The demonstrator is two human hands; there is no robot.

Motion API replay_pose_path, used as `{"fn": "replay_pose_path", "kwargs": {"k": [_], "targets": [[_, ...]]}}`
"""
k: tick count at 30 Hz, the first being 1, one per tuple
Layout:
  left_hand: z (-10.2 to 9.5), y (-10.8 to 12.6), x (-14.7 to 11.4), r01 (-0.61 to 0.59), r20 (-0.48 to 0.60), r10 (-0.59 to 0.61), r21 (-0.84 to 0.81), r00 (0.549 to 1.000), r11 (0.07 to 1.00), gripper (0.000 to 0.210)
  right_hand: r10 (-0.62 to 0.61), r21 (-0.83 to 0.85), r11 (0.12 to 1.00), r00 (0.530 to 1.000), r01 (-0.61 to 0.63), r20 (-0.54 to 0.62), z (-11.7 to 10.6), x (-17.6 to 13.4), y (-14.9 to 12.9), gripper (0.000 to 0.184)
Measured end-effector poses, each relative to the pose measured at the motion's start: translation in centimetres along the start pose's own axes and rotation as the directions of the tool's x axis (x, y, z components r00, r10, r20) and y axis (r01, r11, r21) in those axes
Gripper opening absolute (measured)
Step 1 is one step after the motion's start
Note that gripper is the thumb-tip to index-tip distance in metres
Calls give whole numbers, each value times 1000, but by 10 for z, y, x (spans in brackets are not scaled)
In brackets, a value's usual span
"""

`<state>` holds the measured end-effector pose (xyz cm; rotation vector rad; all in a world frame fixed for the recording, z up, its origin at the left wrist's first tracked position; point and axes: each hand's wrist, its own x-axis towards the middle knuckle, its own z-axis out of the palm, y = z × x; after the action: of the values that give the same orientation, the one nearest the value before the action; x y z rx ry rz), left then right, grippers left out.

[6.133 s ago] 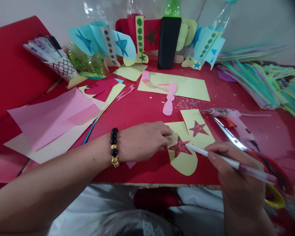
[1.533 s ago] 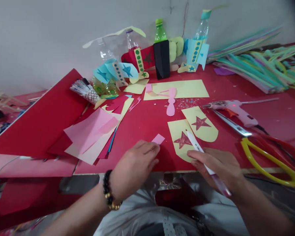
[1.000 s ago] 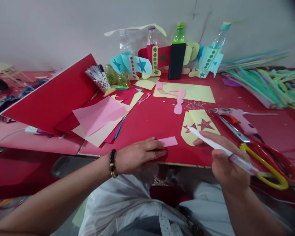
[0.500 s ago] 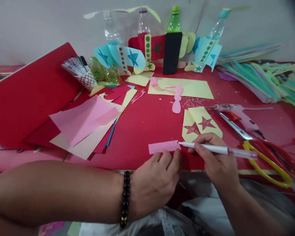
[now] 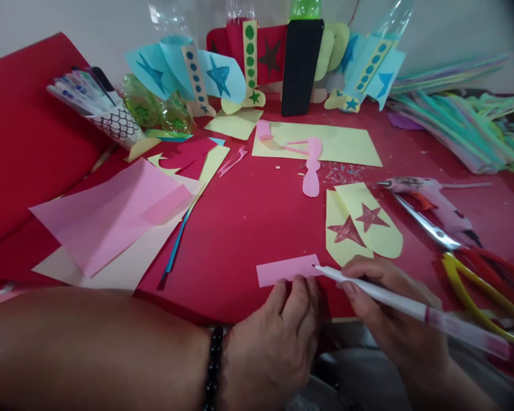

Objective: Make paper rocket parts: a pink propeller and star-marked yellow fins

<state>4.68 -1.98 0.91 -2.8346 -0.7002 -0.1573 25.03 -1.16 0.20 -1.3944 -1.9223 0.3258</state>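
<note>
A small pink paper strip (image 5: 282, 270) lies flat near the front edge of the red table. My left hand (image 5: 278, 331), with a black bead bracelet at the wrist, presses its bunched fingertips on the strip's lower right edge and holds it down. In my right hand (image 5: 389, 308) is a white felt-tip pen (image 5: 381, 292), gripped close to its tip; the dark point touches or hovers just over the strip's right end. Two yellow paper pieces (image 5: 383, 242) with reddish-brown stars lie just beyond my right hand.
Scissors (image 5: 441, 234) and a pink glue gun (image 5: 432, 197) lie at right, beside pipe cleaners (image 5: 462, 137). Pink paper sheets (image 5: 107, 217) and a pen cup (image 5: 120, 123) stand at left. Decorated bottles (image 5: 223, 74) and a black phone-like slab (image 5: 302, 68) line the back.
The view has tilted down and come closer. The pen tip has shifted slightly onto the strip's right end, and the pen's back end now angles lower. My left hand keeps its hold.
</note>
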Motion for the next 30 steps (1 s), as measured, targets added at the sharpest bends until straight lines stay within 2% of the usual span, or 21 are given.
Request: {"fn": "replay_pose_path", "kwargs": {"k": [16, 22, 30], "targets": [[-4, -2, 5, -3, 6, 2, 27, 1000, 1000, 47, 25, -112, 994, 999, -21, 35, 2, 2, -1, 3], [-2, -1, 4, 15, -16, -15, 25, 1000, 1000, 46, 25, -96, 995, 998, -21, 50, 0, 0, 0, 4], [-3, 0, 4, -3, 7, 3, 16, 1000, 1000, 46, 24, -99, 995, 998, -19, 51, 1, 2, 0, 4]]}}
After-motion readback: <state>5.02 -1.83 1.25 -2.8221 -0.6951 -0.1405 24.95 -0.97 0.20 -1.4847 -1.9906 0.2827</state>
